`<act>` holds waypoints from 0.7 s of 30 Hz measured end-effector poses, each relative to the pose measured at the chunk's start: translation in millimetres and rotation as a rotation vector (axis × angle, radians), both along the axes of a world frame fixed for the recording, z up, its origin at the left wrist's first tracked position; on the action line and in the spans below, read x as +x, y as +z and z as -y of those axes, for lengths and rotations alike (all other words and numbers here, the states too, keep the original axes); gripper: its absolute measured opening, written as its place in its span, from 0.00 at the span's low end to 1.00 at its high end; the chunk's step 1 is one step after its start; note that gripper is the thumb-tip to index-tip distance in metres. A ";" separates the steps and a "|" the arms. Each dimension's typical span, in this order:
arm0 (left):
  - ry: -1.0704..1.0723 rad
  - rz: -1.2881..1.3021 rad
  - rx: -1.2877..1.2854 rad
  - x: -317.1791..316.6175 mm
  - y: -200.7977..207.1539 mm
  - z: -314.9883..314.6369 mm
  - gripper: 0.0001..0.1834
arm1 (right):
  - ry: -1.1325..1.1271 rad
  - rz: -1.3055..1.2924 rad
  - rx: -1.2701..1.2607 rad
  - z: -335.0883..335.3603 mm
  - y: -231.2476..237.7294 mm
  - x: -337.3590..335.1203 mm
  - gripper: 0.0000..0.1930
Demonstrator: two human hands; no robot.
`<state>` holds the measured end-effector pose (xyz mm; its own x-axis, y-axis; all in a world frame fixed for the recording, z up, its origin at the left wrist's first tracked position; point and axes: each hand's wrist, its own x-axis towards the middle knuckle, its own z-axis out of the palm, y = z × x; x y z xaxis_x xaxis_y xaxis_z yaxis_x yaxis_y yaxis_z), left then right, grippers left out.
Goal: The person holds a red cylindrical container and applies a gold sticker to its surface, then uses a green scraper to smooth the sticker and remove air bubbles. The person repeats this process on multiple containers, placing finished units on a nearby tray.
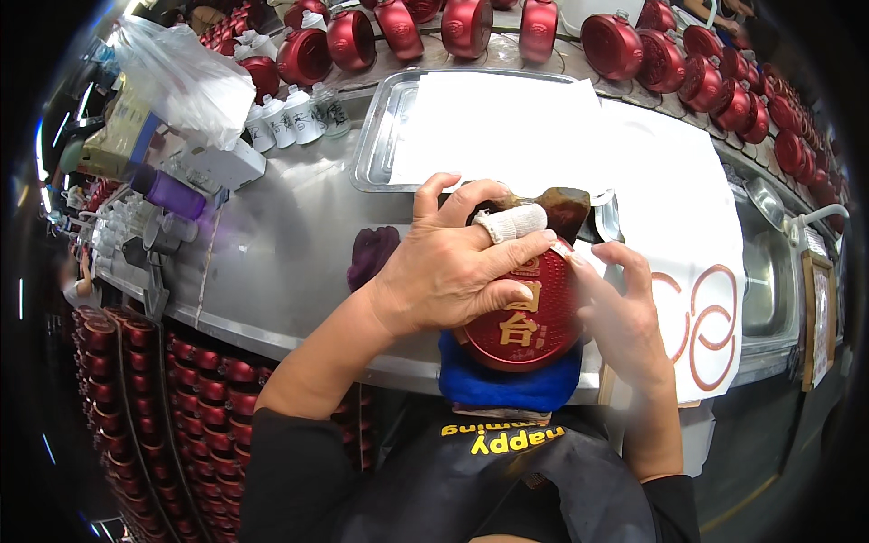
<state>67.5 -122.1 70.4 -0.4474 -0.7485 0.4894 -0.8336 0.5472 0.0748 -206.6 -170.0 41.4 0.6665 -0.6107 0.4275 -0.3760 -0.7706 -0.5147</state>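
Observation:
A round, flat red bottle (553, 327) with raised gold characters rests tilted on a folded blue cloth (520, 385) before me. My left hand (453, 267) is closed over its upper left, thumb on the face, a white cover (511, 223) on one finger. My right hand (629, 317) grips its right side, fingers bent. A small white-and-red strip (562, 249) shows at the upper edge between my fingertips; I cannot tell which hand pinches it. Just beyond lies a dark brown, glossy lump (568, 210), partly hidden. A purple cloth (372, 258) lies to the left.
White paper sheets (665, 172) cover a clear tray (376, 118) and the steel bench (272, 262). Reddish-brown rings (713, 328) lie at right, beside a sink (765, 294). White bottles (291, 119) and a purple bottle (169, 192) stand left. Red bottles (466, 27) line the conveyor behind.

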 end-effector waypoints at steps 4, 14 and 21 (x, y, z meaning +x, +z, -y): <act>0.006 0.010 0.050 -0.9 3.4 1.5 0.34 | -0.018 0.011 -0.041 5.3 -1.9 0.8 0.20; -0.011 0.070 0.070 -14.0 7.5 2.4 0.33 | -0.048 0.140 0.094 -9.6 -11.3 -6.8 0.22; -0.008 0.016 0.037 -14.6 7.4 3.4 0.31 | -0.029 0.042 -0.015 -7.3 -5.9 -3.5 0.24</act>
<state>52.9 -125.5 77.8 -0.4610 -0.7624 0.4542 -0.8307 0.5507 0.0813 -210.0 -162.7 35.5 0.6295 -0.6230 0.4642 -0.3767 -0.7673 -0.5190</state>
